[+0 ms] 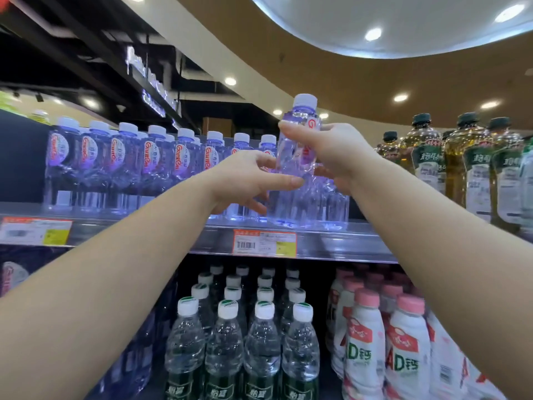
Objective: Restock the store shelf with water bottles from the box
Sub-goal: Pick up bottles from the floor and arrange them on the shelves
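Observation:
A clear purple-tinted water bottle (300, 131) with a white cap is held upright above the upper shelf (331, 243), near the right end of a row of matching bottles (150, 163). My right hand (331, 154) grips its middle from the right. My left hand (251, 180) reaches in from the left with fingers spread; its fingertips touch the bottle's lower part. The box is out of view.
Yellow-green drink bottles (461, 168) stand on the same shelf to the right. On the shelf below are clear water bottles with green labels (245, 342) and pink-capped white bottles (389, 342). Price tags (264, 243) hang on the shelf edge.

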The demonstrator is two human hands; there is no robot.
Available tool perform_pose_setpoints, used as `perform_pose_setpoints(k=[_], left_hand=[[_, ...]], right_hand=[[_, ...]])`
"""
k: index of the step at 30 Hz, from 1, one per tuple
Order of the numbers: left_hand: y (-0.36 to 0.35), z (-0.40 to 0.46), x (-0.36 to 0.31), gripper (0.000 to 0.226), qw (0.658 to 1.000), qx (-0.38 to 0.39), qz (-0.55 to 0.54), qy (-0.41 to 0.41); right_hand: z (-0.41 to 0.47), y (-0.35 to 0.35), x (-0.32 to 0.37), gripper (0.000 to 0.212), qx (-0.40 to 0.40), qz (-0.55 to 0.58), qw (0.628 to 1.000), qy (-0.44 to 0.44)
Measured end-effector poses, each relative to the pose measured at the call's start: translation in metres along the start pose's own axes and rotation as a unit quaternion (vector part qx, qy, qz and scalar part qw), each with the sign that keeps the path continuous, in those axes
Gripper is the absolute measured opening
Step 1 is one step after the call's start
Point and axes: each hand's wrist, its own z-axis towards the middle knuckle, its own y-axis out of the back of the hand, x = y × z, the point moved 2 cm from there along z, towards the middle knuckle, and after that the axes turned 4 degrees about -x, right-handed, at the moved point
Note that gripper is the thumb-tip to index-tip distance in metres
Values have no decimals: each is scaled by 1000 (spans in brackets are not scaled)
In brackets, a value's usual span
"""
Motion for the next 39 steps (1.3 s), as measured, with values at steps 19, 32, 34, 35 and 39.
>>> perform_pose_setpoints(k=[19, 32, 34, 35, 39], left_hand=[[9, 35, 39, 88, 990, -36, 38, 129], [3, 43, 51, 93, 986, -54, 78, 135], [3, 44, 53, 93, 986, -54, 83, 134], [3, 44, 53, 93, 986, -54, 86, 133], [3, 45, 54, 93, 986, -53, 86, 132]], right_hand=[[-21, 24, -85, 15, -20, -236, 970, 51], [-24, 11, -92, 23, 24, -332, 940, 80], [-24, 11, -92, 25, 22, -346, 934, 89], [-25, 11, -92, 26, 23, -350, 932, 91], [-24, 11, -93, 28, 34, -353, 931, 88]])
